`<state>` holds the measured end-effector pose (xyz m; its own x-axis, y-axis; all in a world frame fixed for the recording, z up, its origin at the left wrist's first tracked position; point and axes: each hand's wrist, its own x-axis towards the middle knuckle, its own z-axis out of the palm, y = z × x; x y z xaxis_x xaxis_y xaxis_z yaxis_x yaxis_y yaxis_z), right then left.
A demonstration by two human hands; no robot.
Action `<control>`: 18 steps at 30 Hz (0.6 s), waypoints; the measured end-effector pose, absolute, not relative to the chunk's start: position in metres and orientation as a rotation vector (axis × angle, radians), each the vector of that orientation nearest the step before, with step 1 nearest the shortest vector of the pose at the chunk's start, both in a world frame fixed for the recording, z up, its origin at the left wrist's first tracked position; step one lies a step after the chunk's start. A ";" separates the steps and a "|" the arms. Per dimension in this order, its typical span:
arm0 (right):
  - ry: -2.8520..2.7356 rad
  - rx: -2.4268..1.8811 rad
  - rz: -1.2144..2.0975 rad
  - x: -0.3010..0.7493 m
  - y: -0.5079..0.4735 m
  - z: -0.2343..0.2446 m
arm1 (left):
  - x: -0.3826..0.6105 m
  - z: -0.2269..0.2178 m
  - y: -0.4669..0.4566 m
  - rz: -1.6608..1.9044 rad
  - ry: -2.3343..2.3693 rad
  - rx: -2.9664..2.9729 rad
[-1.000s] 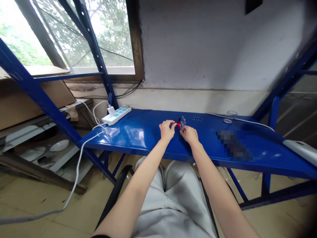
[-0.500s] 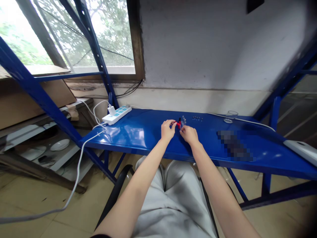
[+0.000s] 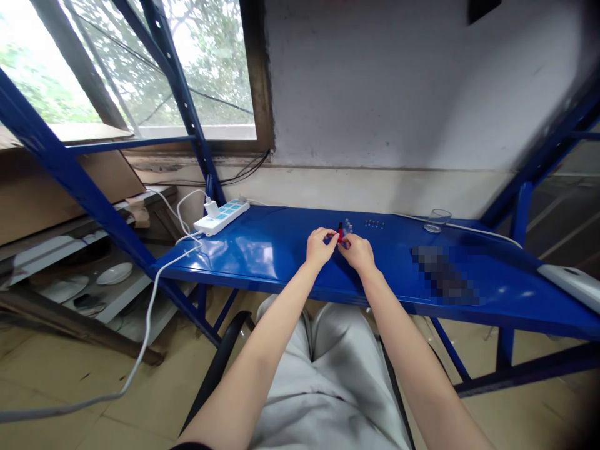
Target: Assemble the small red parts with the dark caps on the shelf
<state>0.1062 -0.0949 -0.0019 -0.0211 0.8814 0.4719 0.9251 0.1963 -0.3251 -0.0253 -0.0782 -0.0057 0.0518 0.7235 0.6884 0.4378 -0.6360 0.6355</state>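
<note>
My left hand is closed in a pinch above the blue table, its fingertips against a small red piece. From the right, my right hand meets it with thumb and finger pressed together; what lies in that pinch is hidden. A small black part shows just above the red. Right behind the fingers stand several small clear pieces, too small to name. Farther back, several tiny pieces lie in rows on the tabletop.
On the blue table a white power strip with a plug and cable sits at the left. A clear glass stands at the back right, near a blurred dark object. A white device lies at the right edge.
My hands have come closer together. The red piece, tilted out from my left fingertips before, now sits between both hands' fingertips.
</note>
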 end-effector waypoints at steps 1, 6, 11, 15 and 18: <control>-1.890 -1.641 -0.097 0.106 -0.094 -0.003 | -0.025 -0.006 -0.078 1.607 1.186 2.066; -1.880 -1.486 -0.072 0.108 -0.091 -0.007 | -0.024 -0.008 -0.076 1.601 1.187 1.998; -1.880 -1.400 -0.043 0.107 -0.092 -0.006 | -0.023 -0.011 -0.074 1.487 1.218 1.996; -1.865 -1.380 -0.042 0.107 -0.092 -0.006 | -0.024 -0.011 -0.071 1.340 1.238 1.910; -1.861 -1.350 -0.050 0.107 -0.091 -0.008 | -0.025 -0.011 -0.069 1.325 1.173 1.765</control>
<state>0.1072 -0.0910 -0.0078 -0.0918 0.7752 0.6250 0.8077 0.4251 -0.4086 -0.0245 -0.0693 -0.0111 0.0974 0.9145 0.3928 0.2795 -0.4039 0.8711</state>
